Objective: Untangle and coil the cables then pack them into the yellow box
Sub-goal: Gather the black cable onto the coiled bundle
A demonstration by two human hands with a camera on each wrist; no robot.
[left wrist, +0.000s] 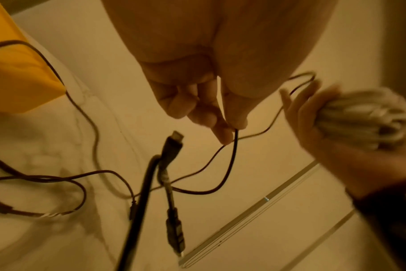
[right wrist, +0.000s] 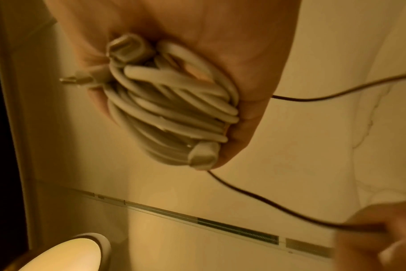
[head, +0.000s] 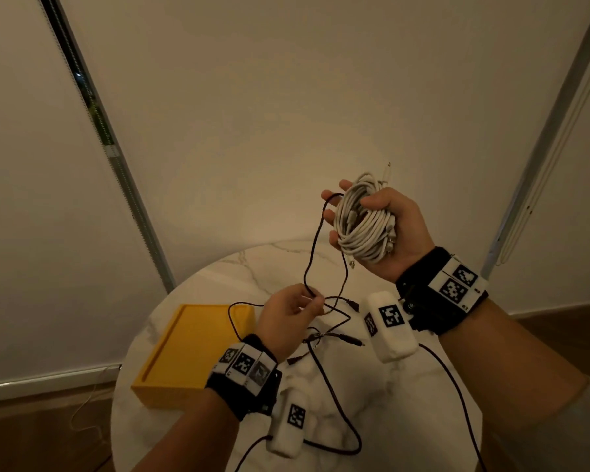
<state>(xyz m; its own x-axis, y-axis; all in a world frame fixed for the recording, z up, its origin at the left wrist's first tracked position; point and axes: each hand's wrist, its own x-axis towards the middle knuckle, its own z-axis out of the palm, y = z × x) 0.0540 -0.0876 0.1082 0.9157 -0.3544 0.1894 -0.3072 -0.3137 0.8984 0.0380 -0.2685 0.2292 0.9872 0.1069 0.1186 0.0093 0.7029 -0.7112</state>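
R hand (head: 385, 229), palm up, raised over the far right of the table, grips a coiled bundle of off-white round cables (head: 365, 223): thumb pressed across the top, fingers spread under it. The coil's long axis runs near-right to far-left in the head view; one white plug tip (head: 387, 172) sticks up at the far end, another hangs off the near side. A thin black cable (head: 315, 240) loops over the R fingertips (head: 331, 195) and drops to the L hand (head: 288, 318), which pinches it betw. thumb and forefinger, other fingers curled in, just above the tabletop. Below that the black cable wanders in loose tangled loops across the round white marble-look table (head: 218, 274), w/ dark USB-type plugs (left wrist: 174, 139) lying among them; one loop crosses the far right corner of the yellow rectangular box (head: 184, 352), which sits at the table's left. Both wrists carry black bands w/ black-and-white square marker tags (head: 453, 287); small print there is too blurred to read.
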